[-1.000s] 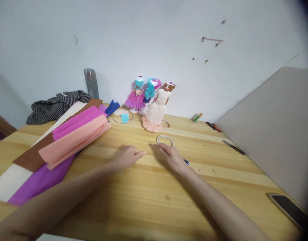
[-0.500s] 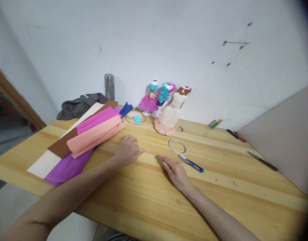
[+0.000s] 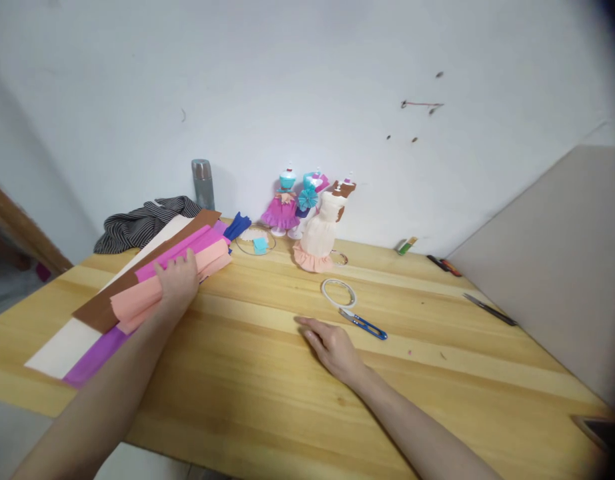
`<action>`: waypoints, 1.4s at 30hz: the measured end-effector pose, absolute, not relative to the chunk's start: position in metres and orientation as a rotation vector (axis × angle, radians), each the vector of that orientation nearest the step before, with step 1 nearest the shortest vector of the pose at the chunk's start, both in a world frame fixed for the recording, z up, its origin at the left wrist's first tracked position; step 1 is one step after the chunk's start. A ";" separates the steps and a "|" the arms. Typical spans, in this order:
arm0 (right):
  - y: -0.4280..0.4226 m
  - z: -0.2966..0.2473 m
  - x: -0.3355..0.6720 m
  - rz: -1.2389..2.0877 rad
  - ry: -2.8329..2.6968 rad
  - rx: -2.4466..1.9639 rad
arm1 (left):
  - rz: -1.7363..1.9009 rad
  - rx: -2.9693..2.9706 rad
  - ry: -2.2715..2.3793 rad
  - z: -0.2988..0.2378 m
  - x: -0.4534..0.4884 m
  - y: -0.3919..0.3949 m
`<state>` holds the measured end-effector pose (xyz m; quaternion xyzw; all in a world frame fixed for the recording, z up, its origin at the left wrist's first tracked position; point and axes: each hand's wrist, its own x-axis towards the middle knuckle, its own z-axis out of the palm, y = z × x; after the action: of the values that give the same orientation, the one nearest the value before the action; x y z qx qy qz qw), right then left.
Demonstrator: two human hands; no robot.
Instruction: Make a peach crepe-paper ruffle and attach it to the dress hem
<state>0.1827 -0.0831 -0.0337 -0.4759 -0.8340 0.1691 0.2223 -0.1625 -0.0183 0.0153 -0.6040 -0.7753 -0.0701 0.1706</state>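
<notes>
My left hand [image 3: 179, 280] lies across a folded peach crepe paper [image 3: 132, 303], its fingers apart and reaching over the upper edge; the thumb is hidden. Beneath the peach piece is a pile with magenta paper [image 3: 175, 252], brown paper [image 3: 98, 312], cream paper [image 3: 52, 353] and purple paper [image 3: 95, 357]. On the bare wood to the right rests my right hand [image 3: 332, 348], empty, with the index finger stretched out to the left. Close beyond it are blue-handled thread snips [image 3: 367, 325] and a white tape roll [image 3: 339, 293].
Several small dress forms stand by the wall, one in a cream dress with a peach ruffle [image 3: 317, 240]. Behind the papers are a striped cloth [image 3: 142, 223] and a grey thermos [image 3: 203, 185]. A dark-handled blade tool [image 3: 490, 310] lies at the table's right side.
My left hand has moved left from the bare table onto the peach crepe paper. My right hand stays near the snips. The camera view has turned slightly right.
</notes>
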 end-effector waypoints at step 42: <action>-0.080 -0.042 0.184 0.410 -2.291 -1.256 | -0.506 -2.407 -2.098 0.010 -0.104 -0.047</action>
<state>0.1840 -0.0797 -0.0421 -0.4603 -0.8396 0.1503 0.2460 -0.1036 -0.0471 0.0096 -0.7438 -0.6482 -0.1565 -0.0455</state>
